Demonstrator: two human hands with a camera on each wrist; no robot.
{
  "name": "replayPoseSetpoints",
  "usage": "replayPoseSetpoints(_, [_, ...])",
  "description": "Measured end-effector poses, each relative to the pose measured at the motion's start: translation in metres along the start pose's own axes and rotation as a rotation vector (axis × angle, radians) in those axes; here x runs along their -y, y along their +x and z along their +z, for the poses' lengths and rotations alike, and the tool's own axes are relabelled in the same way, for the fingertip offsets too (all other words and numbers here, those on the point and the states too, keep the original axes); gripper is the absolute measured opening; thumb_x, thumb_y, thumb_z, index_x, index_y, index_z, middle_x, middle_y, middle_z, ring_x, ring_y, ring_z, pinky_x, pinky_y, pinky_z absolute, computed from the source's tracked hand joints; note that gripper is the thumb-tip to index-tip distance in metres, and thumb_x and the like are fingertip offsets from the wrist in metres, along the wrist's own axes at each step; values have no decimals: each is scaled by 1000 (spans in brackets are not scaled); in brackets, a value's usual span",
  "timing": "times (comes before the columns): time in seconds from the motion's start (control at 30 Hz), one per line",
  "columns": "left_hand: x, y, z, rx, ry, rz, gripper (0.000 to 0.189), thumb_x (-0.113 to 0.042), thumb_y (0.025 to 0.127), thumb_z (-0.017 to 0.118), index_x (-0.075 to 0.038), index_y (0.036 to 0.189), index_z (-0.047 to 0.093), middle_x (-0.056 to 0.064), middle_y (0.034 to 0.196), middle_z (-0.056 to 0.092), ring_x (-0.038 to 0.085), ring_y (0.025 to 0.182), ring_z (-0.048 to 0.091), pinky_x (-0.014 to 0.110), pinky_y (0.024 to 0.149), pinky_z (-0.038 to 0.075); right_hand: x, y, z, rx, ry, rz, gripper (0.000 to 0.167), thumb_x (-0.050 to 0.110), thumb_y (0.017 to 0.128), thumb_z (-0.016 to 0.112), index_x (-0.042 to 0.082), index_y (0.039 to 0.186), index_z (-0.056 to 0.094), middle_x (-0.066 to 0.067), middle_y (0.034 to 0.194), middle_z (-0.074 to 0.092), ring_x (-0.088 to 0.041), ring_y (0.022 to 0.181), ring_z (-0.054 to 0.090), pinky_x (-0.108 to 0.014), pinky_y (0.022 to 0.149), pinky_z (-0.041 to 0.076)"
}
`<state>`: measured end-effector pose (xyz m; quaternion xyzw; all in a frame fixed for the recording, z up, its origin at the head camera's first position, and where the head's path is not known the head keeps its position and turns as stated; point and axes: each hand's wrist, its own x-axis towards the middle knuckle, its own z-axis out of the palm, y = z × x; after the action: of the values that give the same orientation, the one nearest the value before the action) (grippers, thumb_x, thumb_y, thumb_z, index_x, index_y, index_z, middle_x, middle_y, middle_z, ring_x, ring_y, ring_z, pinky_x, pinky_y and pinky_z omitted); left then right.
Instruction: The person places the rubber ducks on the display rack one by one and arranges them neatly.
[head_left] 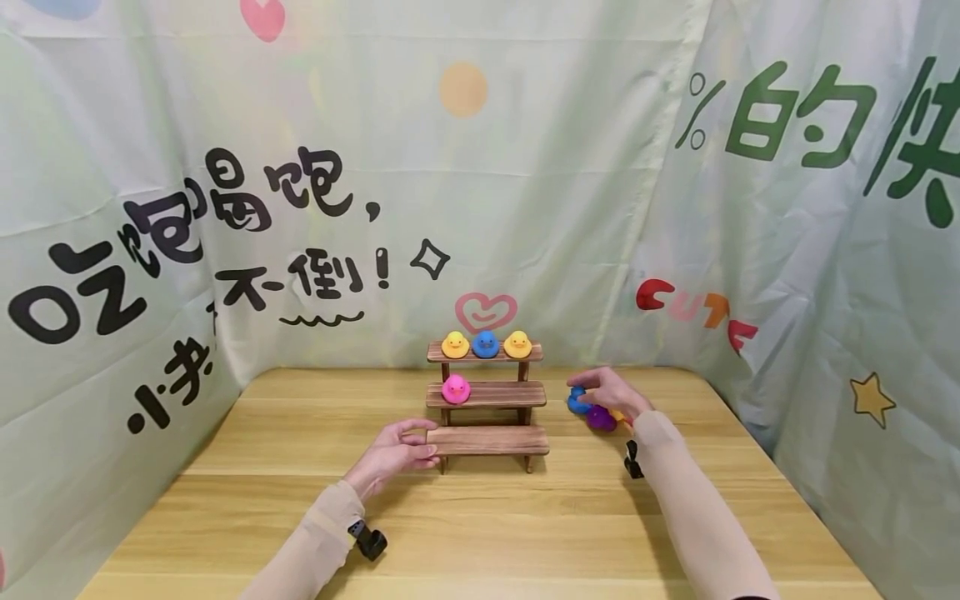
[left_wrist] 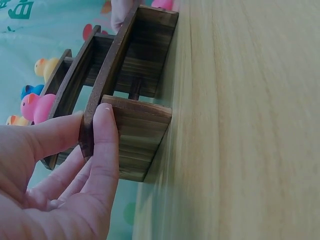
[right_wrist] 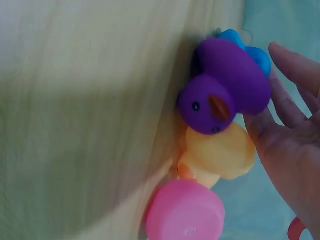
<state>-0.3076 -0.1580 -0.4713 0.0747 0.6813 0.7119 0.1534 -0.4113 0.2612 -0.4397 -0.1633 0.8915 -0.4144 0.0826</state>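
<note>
My left hand point(head_left: 393, 454) holds the left end of the lowest step of a wooden three-step display stand point(head_left: 487, 440); in the left wrist view, thumb and fingers pinch the board's end. On the top step sit a yellow duck point(head_left: 455, 345), a blue duck point(head_left: 485, 344) and another yellow duck point(head_left: 517, 344). A pink duck point(head_left: 456, 389) sits at the left of the middle step. To the stand's right, my right hand point(head_left: 611, 392) reaches over loose ducks, fingers loosely bent by a blue duck point(head_left: 578, 401). A purple duck point(right_wrist: 232, 77) lies near its palm.
Beside the purple duck, the right wrist view shows a yellow duck point(right_wrist: 220, 150) and a pink duck point(right_wrist: 185, 212) tipped with its base showing. All stand on a wood-grain table point(head_left: 495, 533). A printed cloth curtain point(head_left: 555, 208) hangs behind and at both sides.
</note>
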Motion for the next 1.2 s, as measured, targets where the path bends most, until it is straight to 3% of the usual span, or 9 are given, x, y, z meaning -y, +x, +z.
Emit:
replayPoseSetpoints(0.2, [2, 1, 0, -1, -15, 1, 47, 9, 88, 63, 7, 133, 47, 12, 93, 67, 22, 80, 71, 36, 82, 63, -1, 4, 10, -31, 15, -51, 36, 0, 90, 66, -10, 124, 60, -27, 125, 62, -41, 117, 59, -49, 100, 53])
replayPoseSetpoints(0.4, [1, 1, 1, 0, -6, -1, 48, 9, 88, 63, 7, 133, 47, 13, 95, 68, 23, 81, 71, 37, 83, 63, -1, 5, 16, -79, -56, -32, 39, 8, 85, 75, -5, 121, 64, -25, 121, 65, -36, 111, 60, -49, 97, 53])
replayPoseSetpoints(0.67, [-1, 1, 1, 4, -3, 4, 49, 8, 89, 64, 9, 134, 46, 15, 100, 68, 22, 82, 71, 37, 83, 63, -4, 5, 17, -67, -88, -46, 38, 11, 83, 78, -6, 116, 66, -19, 109, 69, -30, 100, 64, -43, 87, 58])
replayPoseSetpoints(1.2, [0, -1, 2, -7, 6, 4, 47, 9, 89, 62, 8, 133, 47, 15, 97, 67, 21, 80, 71, 37, 83, 63, 3, -1, 15, -153, 76, -57, 39, 17, 87, 76, -4, 118, 67, -18, 110, 71, -28, 103, 67, -29, 87, 57])
